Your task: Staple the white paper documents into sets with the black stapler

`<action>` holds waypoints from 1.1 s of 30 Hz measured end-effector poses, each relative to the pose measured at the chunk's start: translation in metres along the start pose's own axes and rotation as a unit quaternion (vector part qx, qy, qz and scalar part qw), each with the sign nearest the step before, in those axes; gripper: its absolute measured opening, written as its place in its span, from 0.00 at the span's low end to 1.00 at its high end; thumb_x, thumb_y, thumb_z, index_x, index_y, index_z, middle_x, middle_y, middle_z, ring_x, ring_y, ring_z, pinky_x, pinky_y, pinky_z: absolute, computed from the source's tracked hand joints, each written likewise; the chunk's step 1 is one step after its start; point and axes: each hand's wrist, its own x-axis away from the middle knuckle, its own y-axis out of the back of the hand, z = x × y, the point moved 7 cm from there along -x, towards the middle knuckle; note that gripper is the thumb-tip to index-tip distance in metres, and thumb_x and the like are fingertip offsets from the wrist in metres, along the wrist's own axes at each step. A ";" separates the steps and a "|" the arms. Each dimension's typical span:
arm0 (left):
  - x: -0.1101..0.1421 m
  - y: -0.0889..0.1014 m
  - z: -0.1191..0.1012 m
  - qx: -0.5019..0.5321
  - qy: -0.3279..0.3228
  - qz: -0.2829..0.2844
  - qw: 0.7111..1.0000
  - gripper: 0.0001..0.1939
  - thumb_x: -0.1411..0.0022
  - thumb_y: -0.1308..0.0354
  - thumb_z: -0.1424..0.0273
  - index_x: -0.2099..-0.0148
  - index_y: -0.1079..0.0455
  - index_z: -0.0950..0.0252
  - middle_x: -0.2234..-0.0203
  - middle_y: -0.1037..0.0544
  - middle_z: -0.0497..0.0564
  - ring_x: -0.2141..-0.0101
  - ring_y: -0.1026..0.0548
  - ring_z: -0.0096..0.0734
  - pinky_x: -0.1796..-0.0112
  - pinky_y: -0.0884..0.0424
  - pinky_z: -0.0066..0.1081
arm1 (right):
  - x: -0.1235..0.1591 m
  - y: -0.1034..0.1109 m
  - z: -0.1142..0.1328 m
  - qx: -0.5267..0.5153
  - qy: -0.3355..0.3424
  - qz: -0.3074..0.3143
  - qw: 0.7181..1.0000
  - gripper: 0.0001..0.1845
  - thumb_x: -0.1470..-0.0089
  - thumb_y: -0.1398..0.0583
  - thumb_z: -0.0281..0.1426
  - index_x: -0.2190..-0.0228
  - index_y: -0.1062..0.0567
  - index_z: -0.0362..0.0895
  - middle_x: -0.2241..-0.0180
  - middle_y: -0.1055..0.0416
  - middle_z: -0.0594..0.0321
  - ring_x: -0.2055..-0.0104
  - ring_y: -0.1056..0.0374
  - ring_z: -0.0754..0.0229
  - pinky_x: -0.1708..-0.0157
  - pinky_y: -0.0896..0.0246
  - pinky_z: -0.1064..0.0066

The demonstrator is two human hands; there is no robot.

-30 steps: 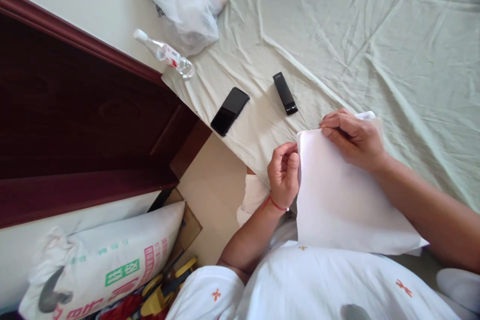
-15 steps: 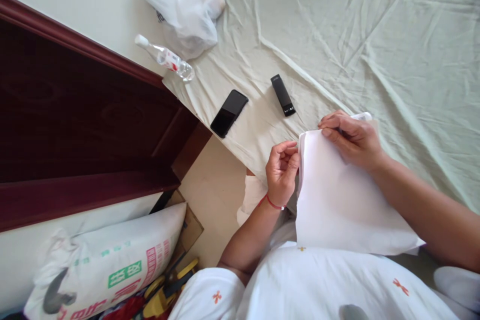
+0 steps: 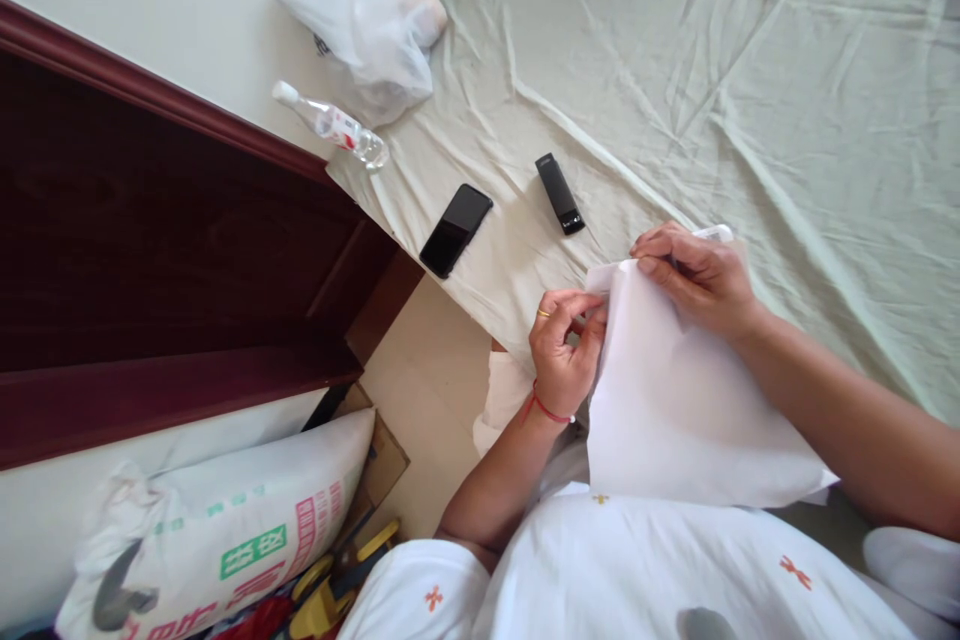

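White paper (image 3: 675,410), seemingly more than one sheet, spreads over my lap with its near edge against my shirt. My right hand (image 3: 694,275) pinches its top edge between thumb and fingers. At the left edge, the thumb and fingertips of my left hand (image 3: 566,340) close on the paper, where a flap stands apart from the top sheet. A ring and a red cord bracelet are on that hand and wrist. Just beyond my right hand lies a white object (image 3: 714,233), mostly hidden by it.
On the pale green sheet (image 3: 787,140) lie a black phone (image 3: 456,230) and a slim black device (image 3: 559,194). Farther off are a water bottle (image 3: 334,126) and a white plastic bag (image 3: 367,30). Left are a dark red wooden panel (image 3: 150,220) and a printed sack (image 3: 225,520).
My left fingers have moved in onto the paper's left edge, and a flap now sticks out there at the top. My right hand keeps its pinch.
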 end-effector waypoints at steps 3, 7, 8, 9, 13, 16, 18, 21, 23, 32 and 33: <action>0.000 0.000 -0.006 -0.018 -0.004 -0.001 1.000 0.12 0.28 0.37 0.60 0.53 0.17 0.60 0.55 0.21 0.57 0.60 0.23 0.33 0.65 0.27 0.28 | 0.000 0.001 0.000 0.000 -0.002 -0.002 1.000 0.11 0.36 0.39 0.46 0.66 0.21 0.55 0.64 0.22 0.59 0.54 0.24 0.47 0.46 0.27 0.50; -0.003 -0.001 -0.012 -0.038 -0.022 0.002 0.999 0.12 0.28 0.37 0.61 0.53 0.17 0.62 0.56 0.20 0.58 0.56 0.22 0.34 0.63 0.25 0.27 | 0.001 0.000 0.001 -0.005 0.017 -0.002 1.000 0.10 0.34 0.39 0.43 0.66 0.21 0.54 0.64 0.22 0.60 0.54 0.24 0.49 0.47 0.27 0.51; -0.003 -0.001 -0.013 -0.045 -0.031 0.002 0.998 0.12 0.28 0.36 0.62 0.52 0.17 0.63 0.56 0.20 0.58 0.56 0.22 0.34 0.63 0.25 0.27 | 0.000 0.000 0.001 -0.007 0.024 -0.003 1.000 0.10 0.33 0.39 0.43 0.66 0.21 0.54 0.64 0.22 0.60 0.55 0.24 0.49 0.47 0.27 0.51; -0.003 -0.001 -0.014 -0.052 -0.045 0.001 0.998 0.12 0.29 0.35 0.62 0.52 0.17 0.63 0.56 0.20 0.57 0.58 0.22 0.32 0.63 0.25 0.27 | 0.000 0.000 0.001 -0.012 0.034 -0.007 0.999 0.11 0.34 0.38 0.43 0.66 0.21 0.54 0.64 0.22 0.60 0.56 0.24 0.49 0.48 0.27 0.51; -0.002 0.001 -0.017 -0.050 -0.100 -0.006 0.994 0.11 0.31 0.33 0.64 0.52 0.19 0.65 0.58 0.20 0.55 0.66 0.24 0.25 0.66 0.25 0.26 | -0.001 0.001 0.002 -0.039 0.092 -0.019 0.995 0.10 0.33 0.37 0.42 0.66 0.21 0.53 0.66 0.23 0.60 0.59 0.25 0.49 0.54 0.27 0.52; -0.002 0.000 -0.015 -0.022 -0.097 0.002 0.995 0.09 0.28 0.36 0.66 0.51 0.20 0.65 0.59 0.20 0.55 0.62 0.22 0.27 0.66 0.25 0.24 | 0.000 0.001 0.001 -0.045 0.117 -0.019 0.992 0.07 0.32 0.37 0.38 0.64 0.21 0.54 0.66 0.22 0.61 0.59 0.25 0.50 0.55 0.28 0.53; -0.003 0.000 -0.015 -0.015 -0.089 0.005 0.996 0.09 0.26 0.39 0.67 0.52 0.20 0.65 0.59 0.20 0.55 0.61 0.21 0.28 0.65 0.24 0.24 | 0.000 0.001 0.001 -0.043 0.124 -0.020 0.991 0.07 0.32 0.37 0.37 0.64 0.21 0.54 0.66 0.22 0.61 0.59 0.25 0.50 0.56 0.28 0.53; -0.004 0.000 -0.017 -0.037 -0.098 -0.009 0.994 0.08 0.26 0.40 0.69 0.54 0.20 0.65 0.61 0.20 0.54 0.62 0.21 0.27 0.65 0.24 0.24 | 0.000 0.001 0.001 -0.039 0.132 -0.022 0.990 0.07 0.32 0.37 0.37 0.64 0.21 0.54 0.66 0.22 0.61 0.60 0.25 0.50 0.57 0.27 0.53; -0.004 0.000 -0.019 -0.061 -0.114 -0.026 0.991 0.06 0.27 0.38 0.70 0.57 0.20 0.65 0.63 0.19 0.54 0.63 0.21 0.27 0.66 0.25 0.23 | 0.000 0.001 0.004 -0.033 0.146 -0.025 0.988 0.06 0.32 0.38 0.36 0.64 0.21 0.53 0.66 0.22 0.61 0.60 0.24 0.51 0.56 0.28 0.53; -0.004 0.003 -0.016 -0.070 -0.112 -0.071 0.989 0.07 0.30 0.34 0.67 0.61 0.22 0.65 0.66 0.20 0.51 0.66 0.22 0.25 0.66 0.26 0.23 | 0.004 0.005 0.019 0.029 0.212 -0.072 0.974 0.08 0.35 0.35 0.33 0.55 0.19 0.54 0.60 0.18 0.59 0.55 0.23 0.50 0.50 0.28 0.49; -0.004 0.003 -0.016 -0.061 -0.108 -0.069 0.990 0.07 0.30 0.34 0.67 0.61 0.23 0.65 0.66 0.21 0.51 0.67 0.22 0.25 0.65 0.26 0.23 | 0.003 0.005 0.019 0.029 0.209 -0.073 0.975 0.07 0.35 0.34 0.34 0.56 0.18 0.54 0.61 0.18 0.60 0.55 0.23 0.49 0.49 0.28 0.48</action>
